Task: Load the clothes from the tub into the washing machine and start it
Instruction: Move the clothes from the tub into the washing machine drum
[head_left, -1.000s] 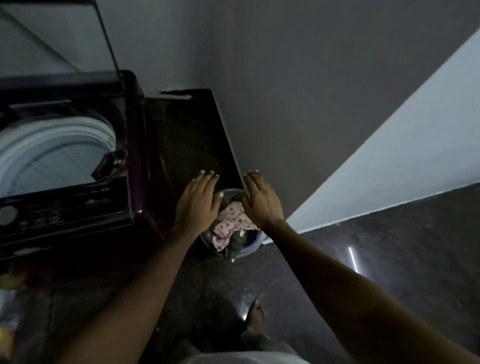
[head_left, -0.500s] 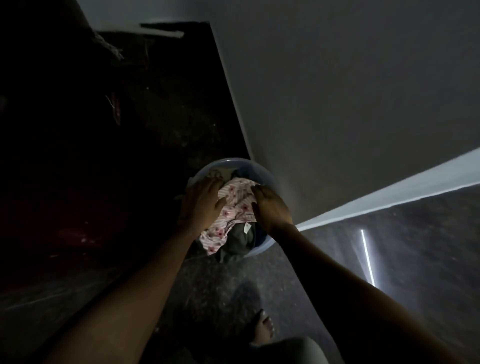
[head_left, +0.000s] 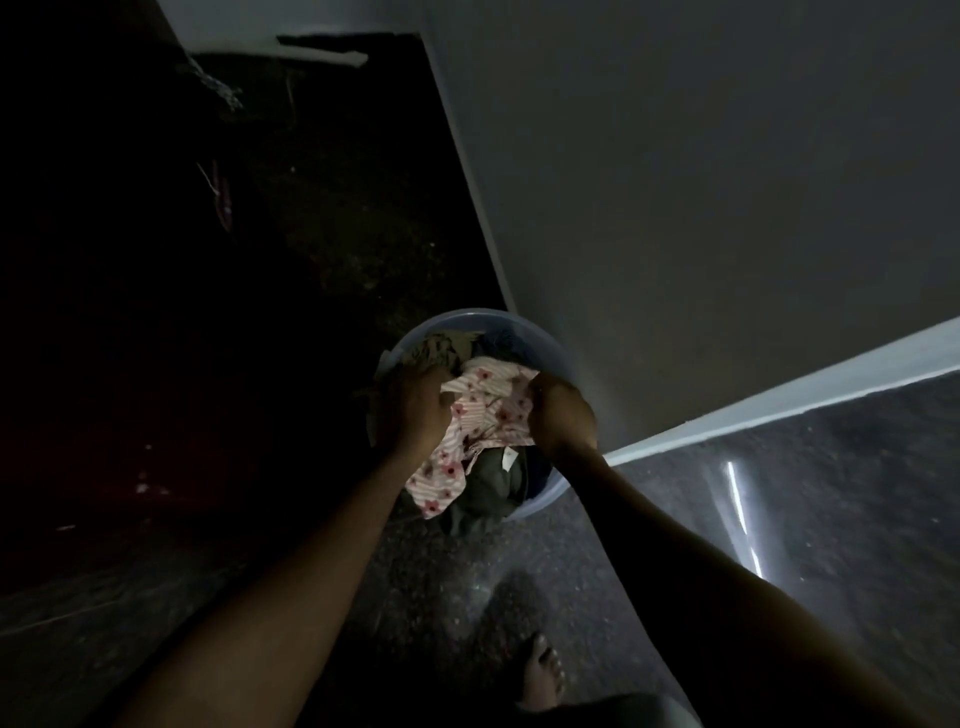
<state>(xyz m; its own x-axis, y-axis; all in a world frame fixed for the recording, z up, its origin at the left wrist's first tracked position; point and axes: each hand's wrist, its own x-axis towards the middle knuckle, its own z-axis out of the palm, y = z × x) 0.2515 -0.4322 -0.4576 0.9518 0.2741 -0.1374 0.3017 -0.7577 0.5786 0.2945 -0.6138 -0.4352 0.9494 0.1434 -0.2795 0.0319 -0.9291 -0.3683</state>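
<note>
While the tub (head_left: 457, 318) sat full, your left hand (head_left: 415, 410) and right hand (head_left: 563, 415) gripped clothes (head_left: 483, 410); loading and starting lay ahead.

We lose the left hand's (head_left: 415, 410) fingertips among the clothes (head_left: 488, 493) in the tub (head_left: 457, 318); the right hand's (head_left: 561, 415) curl out of sight into the floral cloth (head_left: 483, 415). The bottom edge cuts off a bare foot (head_left: 543, 673). The left side is too dark to read.
</note>
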